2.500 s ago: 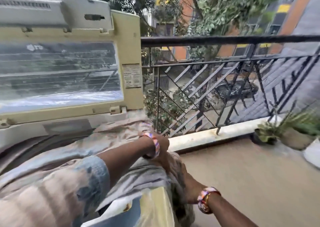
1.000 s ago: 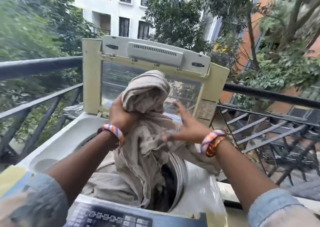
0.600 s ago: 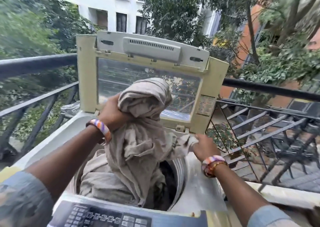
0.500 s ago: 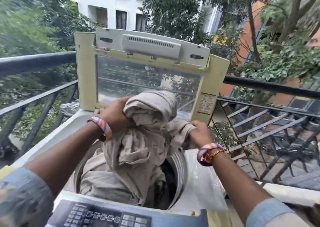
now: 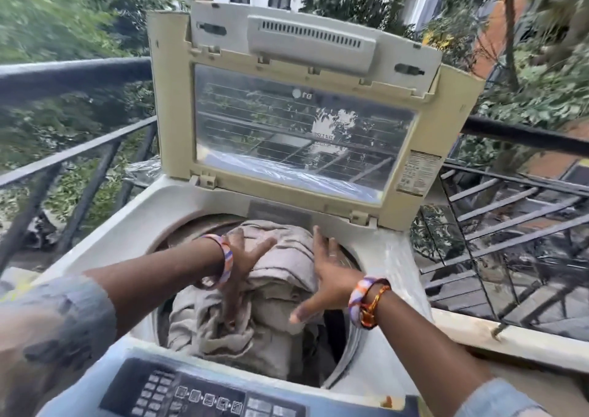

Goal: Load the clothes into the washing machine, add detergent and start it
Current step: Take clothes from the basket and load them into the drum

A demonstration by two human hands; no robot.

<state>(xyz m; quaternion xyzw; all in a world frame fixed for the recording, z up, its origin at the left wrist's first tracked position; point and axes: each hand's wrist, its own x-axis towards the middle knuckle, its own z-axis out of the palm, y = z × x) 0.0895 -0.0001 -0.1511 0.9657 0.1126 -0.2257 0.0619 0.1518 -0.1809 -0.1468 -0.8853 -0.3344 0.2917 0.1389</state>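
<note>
A top-loading washing machine (image 5: 121, 235) stands in front of me with its cream lid (image 5: 302, 104) raised upright. A bundle of beige cloth (image 5: 280, 276) fills the round drum opening. My left hand (image 5: 245, 257) lies on the cloth's left side with fingers spread, pressing it down. My right hand (image 5: 322, 276) presses the cloth's right side, fingers straight and thumb spread. Neither hand grips the fabric. The dark control panel (image 5: 197, 394) with its buttons sits at the machine's near edge. No detergent is in view.
The machine stands on a balcony against a black metal railing (image 5: 73, 72) that runs behind it and to the right (image 5: 516, 193). A pale ledge (image 5: 510, 343) lies along the railing's foot at the right. Clear plastic wrap (image 5: 401, 276) covers the machine's right top.
Both hands have let go of the raised beige cloth and lowered it into the drum; they now press flat on top of it. The view has tilted down toward the drum.
</note>
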